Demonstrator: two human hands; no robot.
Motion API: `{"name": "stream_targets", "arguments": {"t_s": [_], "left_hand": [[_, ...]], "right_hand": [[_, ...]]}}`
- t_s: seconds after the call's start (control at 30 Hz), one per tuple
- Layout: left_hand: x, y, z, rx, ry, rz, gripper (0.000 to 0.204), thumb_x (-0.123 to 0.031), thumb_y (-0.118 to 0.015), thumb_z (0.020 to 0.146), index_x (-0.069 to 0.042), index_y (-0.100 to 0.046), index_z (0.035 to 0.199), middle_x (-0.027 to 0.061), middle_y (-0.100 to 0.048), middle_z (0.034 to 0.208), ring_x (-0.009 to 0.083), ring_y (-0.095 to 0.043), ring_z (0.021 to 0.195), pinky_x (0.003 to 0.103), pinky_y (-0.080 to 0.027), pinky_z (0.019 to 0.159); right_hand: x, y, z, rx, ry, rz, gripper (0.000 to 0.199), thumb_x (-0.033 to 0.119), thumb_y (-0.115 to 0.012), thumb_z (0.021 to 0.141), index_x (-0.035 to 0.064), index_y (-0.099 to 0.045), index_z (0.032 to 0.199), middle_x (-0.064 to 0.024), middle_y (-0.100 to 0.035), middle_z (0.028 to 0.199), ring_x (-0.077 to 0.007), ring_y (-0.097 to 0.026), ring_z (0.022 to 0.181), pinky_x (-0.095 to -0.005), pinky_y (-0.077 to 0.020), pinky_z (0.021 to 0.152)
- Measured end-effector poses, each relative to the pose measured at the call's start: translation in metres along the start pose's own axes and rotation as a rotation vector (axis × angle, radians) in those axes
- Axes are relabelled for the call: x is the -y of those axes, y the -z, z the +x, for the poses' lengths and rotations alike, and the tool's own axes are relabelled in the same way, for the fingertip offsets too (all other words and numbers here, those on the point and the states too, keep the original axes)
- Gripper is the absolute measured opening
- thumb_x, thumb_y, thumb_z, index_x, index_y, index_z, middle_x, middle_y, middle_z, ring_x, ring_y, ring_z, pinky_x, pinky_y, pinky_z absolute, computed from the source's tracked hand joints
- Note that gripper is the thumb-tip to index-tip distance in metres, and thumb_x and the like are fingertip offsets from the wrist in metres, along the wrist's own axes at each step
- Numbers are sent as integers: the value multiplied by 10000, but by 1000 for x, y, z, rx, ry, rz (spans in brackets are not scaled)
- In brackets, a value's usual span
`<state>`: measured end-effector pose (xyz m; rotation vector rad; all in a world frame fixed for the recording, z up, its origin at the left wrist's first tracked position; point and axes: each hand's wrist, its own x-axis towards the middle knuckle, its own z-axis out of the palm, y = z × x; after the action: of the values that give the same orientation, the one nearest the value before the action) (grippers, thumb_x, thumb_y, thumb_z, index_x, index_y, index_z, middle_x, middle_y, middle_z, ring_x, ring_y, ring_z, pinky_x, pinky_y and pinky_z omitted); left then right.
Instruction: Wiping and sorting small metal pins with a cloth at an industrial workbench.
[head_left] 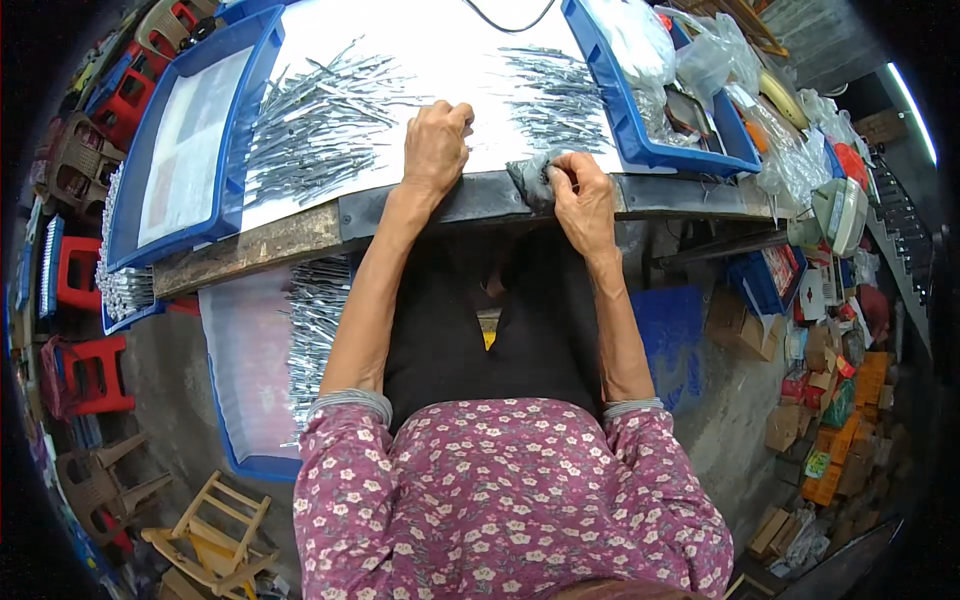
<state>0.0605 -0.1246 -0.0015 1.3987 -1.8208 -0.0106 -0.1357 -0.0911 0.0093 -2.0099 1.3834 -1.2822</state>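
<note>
My left hand (438, 148) is over the white tabletop (445, 65), its fingers curled in; whatever may be in them is hidden. To its left spreads a large heap of thin silvery metal strips (325, 125), and a smaller pile of similar strips (555, 95) lies beyond my right hand. At the table's near edge, my right hand (585, 200) pinches with thumb and forefinger at a dark, crumpled wad (532, 178), which looks like plastic or cloth.
A blue tray (232, 150) lined with white stands at the table's left end. Another blue tray (660, 155) at right holds clear plastic bags. Below the table's left side, a blue-rimmed tray (262, 467) holds more strips. A small wooden chair (225, 520) is on the floor.
</note>
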Motion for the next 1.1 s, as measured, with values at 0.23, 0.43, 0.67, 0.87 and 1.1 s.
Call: {"name": "stream_targets", "arguments": {"t_s": [0.23, 0.43, 0.67, 0.87, 1.1], "left_hand": [[6, -29, -4, 66, -20, 33, 51, -23, -548, 719, -19, -586, 752, 143, -558, 743, 291, -544, 746, 410, -432, 672], [16, -13, 3, 87, 28, 95, 67, -44, -588, 734, -19, -588, 796, 135, -557, 772, 290, -541, 776, 383, -437, 710], [54, -3, 21, 24, -5, 333, 113, 25, -548, 672, -27, -566, 770, 149, -528, 817, 300, -518, 804, 401, -434, 688], [61, -9, 28, 89, 3, 378, 151, 7, -527, 715, -45, -567, 851, 142, -537, 857, 288, -518, 840, 400, -434, 704], [56, -9, 33, 218, -22, 373, 126, -14, -540, 739, -51, -568, 855, 109, -545, 854, 266, -504, 876, 418, -398, 749]], "right_hand": [[2, -1, 7, 123, 131, -373, 57, 37, -541, 757, 1, -573, 787, -167, -545, 788, -362, -544, 710, -407, -431, 646], [3, 1, 12, 242, 140, -600, 49, 25, -513, 749, 1, -535, 786, -187, -535, 803, -392, -547, 725, -448, -439, 638], [9, 3, 17, 353, 138, -705, 50, 28, -484, 749, -7, -517, 761, -196, -527, 804, -404, -548, 729, -467, -440, 638], [6, 4, 18, 356, 249, -669, 56, -10, -510, 705, -44, -515, 749, -221, -534, 792, -378, -581, 681, -439, -477, 602], [1, 5, 17, 335, 218, -611, 45, 0, -518, 721, 0, -506, 765, -175, -524, 770, -377, -542, 708, -435, -438, 622]]}}
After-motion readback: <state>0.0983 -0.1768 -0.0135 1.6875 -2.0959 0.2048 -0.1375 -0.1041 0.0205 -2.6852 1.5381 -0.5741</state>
